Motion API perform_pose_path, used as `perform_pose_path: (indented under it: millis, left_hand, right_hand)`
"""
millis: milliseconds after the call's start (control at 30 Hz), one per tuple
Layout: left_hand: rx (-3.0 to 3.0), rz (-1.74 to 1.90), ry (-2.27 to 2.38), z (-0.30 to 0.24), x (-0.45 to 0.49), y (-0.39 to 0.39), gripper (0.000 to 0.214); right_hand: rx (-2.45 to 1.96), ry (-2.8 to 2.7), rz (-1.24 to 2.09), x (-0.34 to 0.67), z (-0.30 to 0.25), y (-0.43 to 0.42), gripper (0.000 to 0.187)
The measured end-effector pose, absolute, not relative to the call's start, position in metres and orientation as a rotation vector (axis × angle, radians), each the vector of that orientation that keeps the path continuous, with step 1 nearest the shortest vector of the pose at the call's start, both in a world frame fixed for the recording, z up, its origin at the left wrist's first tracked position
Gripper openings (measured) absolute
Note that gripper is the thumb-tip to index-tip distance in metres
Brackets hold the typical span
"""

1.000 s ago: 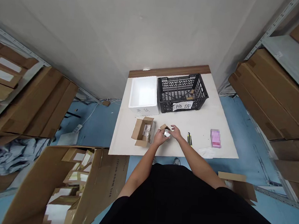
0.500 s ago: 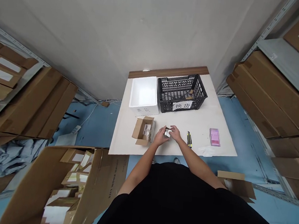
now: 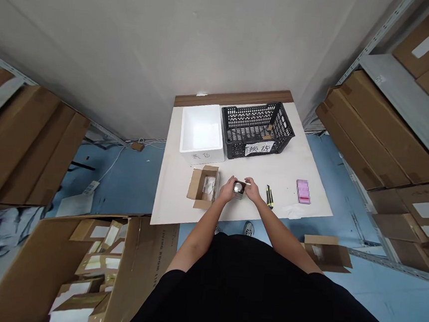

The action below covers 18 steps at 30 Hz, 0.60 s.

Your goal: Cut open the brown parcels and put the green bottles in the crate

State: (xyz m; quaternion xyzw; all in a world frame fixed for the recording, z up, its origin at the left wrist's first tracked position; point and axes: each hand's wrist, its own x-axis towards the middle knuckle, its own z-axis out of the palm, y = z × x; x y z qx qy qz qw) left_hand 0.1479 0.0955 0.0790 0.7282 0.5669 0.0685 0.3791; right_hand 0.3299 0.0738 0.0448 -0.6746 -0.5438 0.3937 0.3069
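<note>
Above the table's front edge, my left hand (image 3: 227, 189) is closed around the left side of a small open box (image 3: 238, 195). A shiny, silvery round object (image 3: 238, 187) shows inside it; its exact kind I cannot make out. My right hand (image 3: 251, 189) pinches at the box's upper right edge, by a pale flap. Just left of my hands stands an open cardboard carton (image 3: 198, 188) with white paper inside. A black and yellow utility knife (image 3: 269, 197) lies on the table to the right of my right hand.
Behind my hands, a white foam box (image 3: 200, 155) and a black plastic crate (image 3: 234, 149) stand side by side on the white table (image 3: 170, 192). At right lies a pink blurred item (image 3: 303, 192). A large carton (image 3: 130, 269) of small boxes stands at lower left; loaded shelves flank the table.
The small box's top has come open wider, and the silvery round object now shows more fully. My right hand has shifted to the box's edge. The camera view has moved slightly.
</note>
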Motion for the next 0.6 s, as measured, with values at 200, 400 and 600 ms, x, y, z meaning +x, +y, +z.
perform_pose_path:
  millis: [200,400,600]
  left_hand:
    - [1.832,0.161,1.454,0.075,0.143,0.088,0.079]
    - [1.828,0.189,1.417,0.075,0.143,0.091,0.083]
    - [1.838,0.138,1.430,0.083,0.147,0.097,0.085]
  right_hand:
    - [-1.997,-1.669,0.984,0.338,0.051,0.060,0.039]
    - [-1.986,-1.977,0.990,0.328,0.062,0.081,0.058]
    - [-1.859,-2.084,0.973,0.322,0.088,0.097,0.052]
